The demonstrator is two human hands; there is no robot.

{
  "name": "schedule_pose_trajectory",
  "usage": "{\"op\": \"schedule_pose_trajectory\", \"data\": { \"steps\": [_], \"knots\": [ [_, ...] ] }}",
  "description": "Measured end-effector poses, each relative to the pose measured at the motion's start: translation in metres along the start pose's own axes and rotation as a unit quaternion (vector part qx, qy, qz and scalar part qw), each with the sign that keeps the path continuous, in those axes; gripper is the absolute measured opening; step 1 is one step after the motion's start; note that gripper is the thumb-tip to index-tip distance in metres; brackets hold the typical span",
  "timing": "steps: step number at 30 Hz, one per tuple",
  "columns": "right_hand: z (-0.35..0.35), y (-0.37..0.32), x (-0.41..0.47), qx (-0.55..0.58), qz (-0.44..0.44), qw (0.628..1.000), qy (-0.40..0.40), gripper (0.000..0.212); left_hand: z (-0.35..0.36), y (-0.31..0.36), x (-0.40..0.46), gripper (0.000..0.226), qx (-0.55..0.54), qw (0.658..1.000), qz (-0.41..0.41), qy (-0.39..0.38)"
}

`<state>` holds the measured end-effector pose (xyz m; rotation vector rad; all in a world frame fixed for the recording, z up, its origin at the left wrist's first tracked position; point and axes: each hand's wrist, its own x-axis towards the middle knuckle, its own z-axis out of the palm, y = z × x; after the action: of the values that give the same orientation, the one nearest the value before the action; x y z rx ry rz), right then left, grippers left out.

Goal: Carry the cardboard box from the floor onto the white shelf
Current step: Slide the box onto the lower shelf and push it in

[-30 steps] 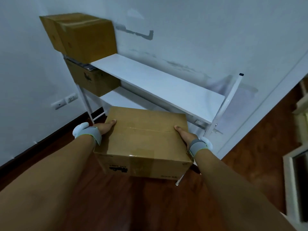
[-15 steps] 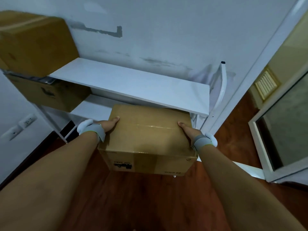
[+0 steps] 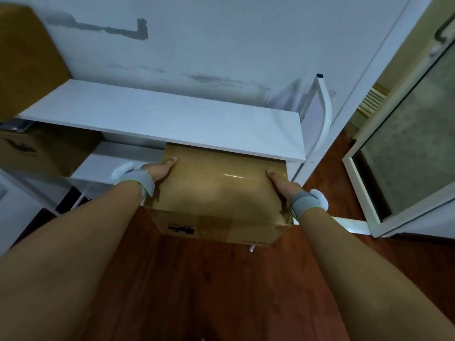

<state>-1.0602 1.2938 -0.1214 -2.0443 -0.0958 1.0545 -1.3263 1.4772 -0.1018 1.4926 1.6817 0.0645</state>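
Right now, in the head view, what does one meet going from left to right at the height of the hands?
Lower cardboard box on the shelf → left hand → carried cardboard box → right hand → glass door.

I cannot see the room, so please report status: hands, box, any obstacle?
Left hand and right hand grip cardboard box sides. Box far edge under top white shelf, entering lower level. Two other boxes at left, apart.
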Motion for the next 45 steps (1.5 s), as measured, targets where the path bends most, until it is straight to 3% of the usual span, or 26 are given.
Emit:
{"op": "schedule_pose_trajectory", "data": {
  "steps": [4,12,21,28,33,37,40,42,45],
  "knots": [
    [-0.001,-0.002,0.007,0.008,0.004,1.000,0.007,0.109,0.007,0.011,0.011,0.090,0.034,0.999,0.005,-0.002],
    [0.000,-0.009,0.016,0.013,-0.003,1.000,-0.002,0.105,0.017,0.011,0.023,0.100,-0.003,0.999,0.002,0.032],
    [0.000,-0.014,0.016,0.007,-0.001,1.000,0.013,0.094,0.022,0.002,0.031,0.124,-0.030,0.998,0.045,-0.030],
    [0.002,-0.010,0.013,-0.005,-0.011,1.000,0.024,0.091,0.025,0.000,0.034,0.118,-0.058,0.996,0.049,-0.040],
    [0.012,-0.007,0.000,-0.052,-0.040,0.994,0.090,0.082,0.026,-0.001,0.033,0.124,-0.079,0.995,0.039,-0.037],
    [0.027,0.015,-0.025,-0.121,-0.046,0.974,0.187,0.095,0.025,-0.001,0.032,0.125,-0.080,0.996,0.038,-0.024],
    [0.037,0.034,-0.041,-0.016,-0.010,0.974,0.225,0.113,0.026,-0.001,0.031,0.123,-0.081,0.996,0.036,-0.020],
    [0.044,0.043,-0.046,0.084,0.038,0.973,0.209,0.121,0.027,0.000,0.029,0.122,-0.082,0.996,0.037,-0.015],
    [0.051,0.046,-0.053,0.246,0.118,0.955,0.119,0.106,0.027,0.001,0.026,0.119,-0.084,0.996,0.038,-0.015]
  ]
}}
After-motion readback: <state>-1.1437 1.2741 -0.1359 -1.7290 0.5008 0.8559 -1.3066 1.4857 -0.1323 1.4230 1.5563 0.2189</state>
